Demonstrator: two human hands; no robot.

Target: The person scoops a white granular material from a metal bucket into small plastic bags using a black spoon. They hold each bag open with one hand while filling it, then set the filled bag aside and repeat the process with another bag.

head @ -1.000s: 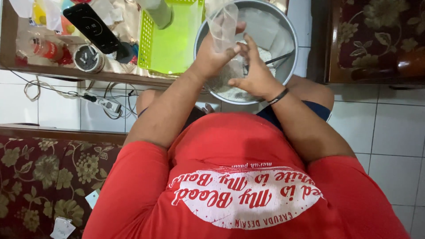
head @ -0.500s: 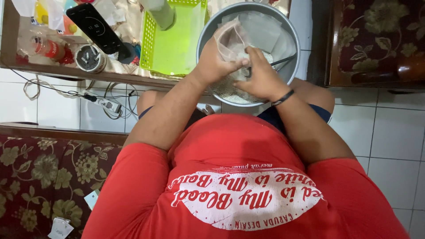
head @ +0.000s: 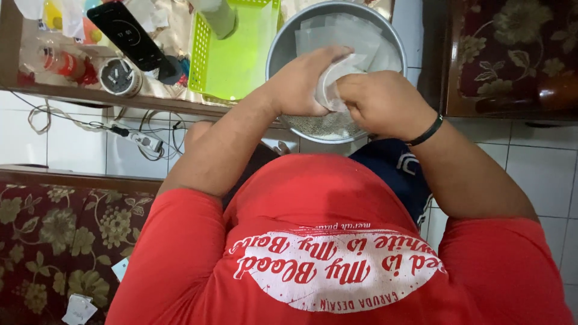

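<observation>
Gripping a small clear plastic bag [head: 330,84] between both fists, upper centre of frame: my left hand [head: 301,81] and right hand [head: 379,102] are both clamped on it, lower into the round metal basin [head: 283,42] than a second ago. Basin holds fine grey grains [head: 319,125] and clear bags. Green plastic basket [head: 238,54] stands just left.

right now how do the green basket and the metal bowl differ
The green basket is rectangular, plastic, with slotted walls; the metal bowl is round with plain, solid walls. The basket's floor is mostly bare; the bowl holds clear bags and fine grains, with both hands over it. Both sit side by side on the table.
</observation>
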